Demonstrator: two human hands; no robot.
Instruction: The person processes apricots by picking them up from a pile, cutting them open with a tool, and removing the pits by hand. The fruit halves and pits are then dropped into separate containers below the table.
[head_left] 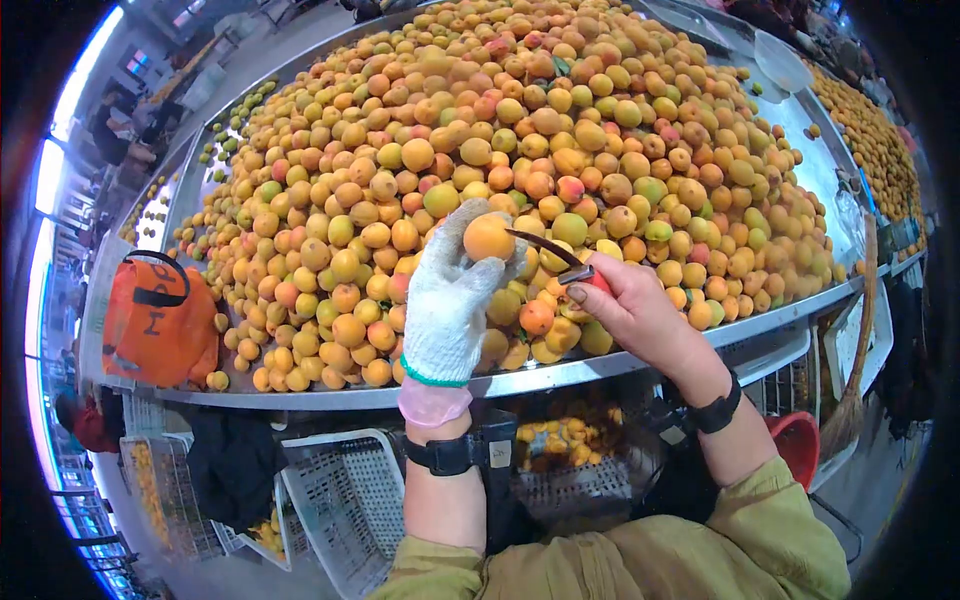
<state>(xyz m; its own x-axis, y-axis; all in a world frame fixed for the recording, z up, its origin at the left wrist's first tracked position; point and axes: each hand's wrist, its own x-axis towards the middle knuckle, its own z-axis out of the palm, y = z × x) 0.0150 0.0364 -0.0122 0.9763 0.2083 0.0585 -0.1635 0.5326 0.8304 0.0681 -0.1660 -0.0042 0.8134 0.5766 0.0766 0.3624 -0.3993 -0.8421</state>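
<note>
My left hand point(450, 290), in a white knit glove with a green cuff over a pink liner, holds an orange apricot point(488, 238) up between fingers and thumb. My bare right hand point(625, 305) is wrapped round the red handle of a small knife point(545, 245) with a curved dark blade. The blade's tip points left, right at the apricot's side. Beneath and beyond both hands spreads a big heap of apricots point(480, 110), yellow, orange and some greenish, on a metal table point(570, 376).
An orange bag point(163, 325) sits at the table's left end. Below the edge stand a white plastic crate point(345, 490) and a crate with fruit pieces point(570, 487). A broom point(862, 350) and red bucket point(795, 447) are at right. A person point(118, 130) is far left.
</note>
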